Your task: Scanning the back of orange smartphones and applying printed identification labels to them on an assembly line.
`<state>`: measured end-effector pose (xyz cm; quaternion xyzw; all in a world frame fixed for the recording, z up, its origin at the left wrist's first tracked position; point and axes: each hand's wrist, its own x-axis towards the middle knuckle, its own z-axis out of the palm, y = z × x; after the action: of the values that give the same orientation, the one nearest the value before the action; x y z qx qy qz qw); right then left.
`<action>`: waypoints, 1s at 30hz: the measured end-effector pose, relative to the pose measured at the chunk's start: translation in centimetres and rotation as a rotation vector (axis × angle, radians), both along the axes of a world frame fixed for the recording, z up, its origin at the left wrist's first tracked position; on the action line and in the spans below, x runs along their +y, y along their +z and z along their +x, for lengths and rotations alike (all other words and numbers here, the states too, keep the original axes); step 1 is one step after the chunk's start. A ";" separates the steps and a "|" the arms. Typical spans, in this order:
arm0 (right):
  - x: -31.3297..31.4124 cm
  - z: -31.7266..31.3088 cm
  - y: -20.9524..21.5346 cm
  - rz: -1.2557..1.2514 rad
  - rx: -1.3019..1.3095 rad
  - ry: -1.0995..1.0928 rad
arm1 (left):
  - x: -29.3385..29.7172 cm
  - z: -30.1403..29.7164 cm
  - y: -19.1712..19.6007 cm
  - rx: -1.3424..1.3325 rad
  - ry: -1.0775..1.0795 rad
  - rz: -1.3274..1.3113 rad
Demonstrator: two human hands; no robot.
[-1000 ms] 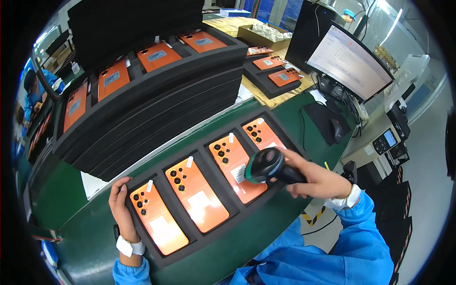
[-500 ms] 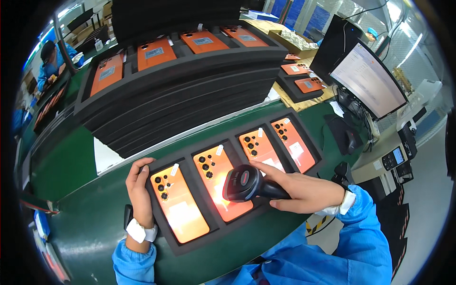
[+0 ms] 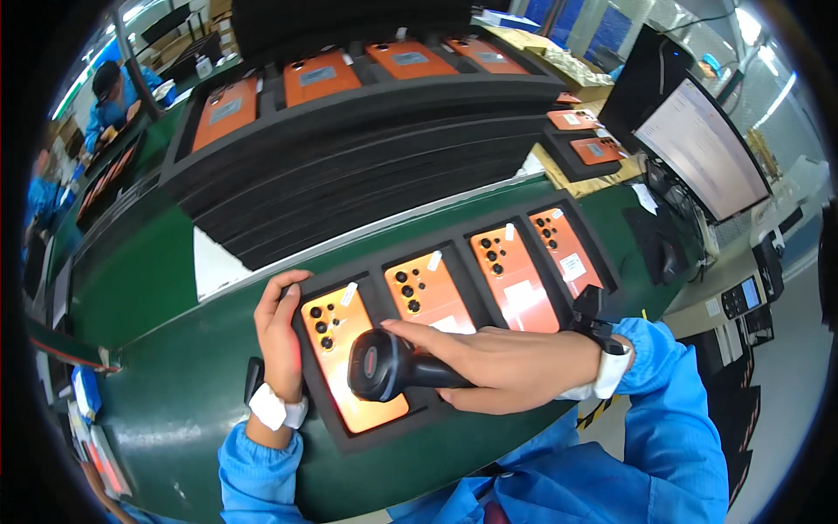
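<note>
Right hand (image 3: 515, 367) wrapped round black handheld scanner (image 3: 374, 365), its head above the leftmost orange phone (image 3: 340, 371); clearance can't be judged. Left hand (image 3: 281, 336) at left edge of black tray (image 3: 373, 297), fingers bent; can't tell if pinching the rim. Three more phones (image 3: 522, 301) in slots to the right. Tray stack (image 3: 375, 157) on far side, monitor (image 3: 703, 144) far right.
</note>
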<state>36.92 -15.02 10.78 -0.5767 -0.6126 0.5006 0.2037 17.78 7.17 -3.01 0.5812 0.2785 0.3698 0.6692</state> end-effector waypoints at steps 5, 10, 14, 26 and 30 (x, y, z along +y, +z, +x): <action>-3.1 2.8 0.0 0.081 0.077 -0.076 | 0.8 -1.7 -0.9 0.101 0.017 0.109; -9.5 9.5 1.1 0.131 -0.222 -0.468 | 0.0 -1.2 -0.2 0.081 0.059 0.026; -15.9 16.0 -0.4 0.195 -0.157 -1.062 | -0.3 -0.4 0.3 0.108 0.095 0.014; -18.3 26.0 -10.5 0.597 -0.825 -1.045 | 7.4 -6.2 -10.1 0.053 -0.088 0.896; -14.3 22.5 -7.9 0.560 -0.367 -0.908 | 9.6 -6.4 -12.9 -0.216 -0.107 1.287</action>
<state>59.43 -29.35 2.83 -0.7840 -0.4377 0.0723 0.4342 11.36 16.73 -15.91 0.8383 -0.0965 0.4852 0.2294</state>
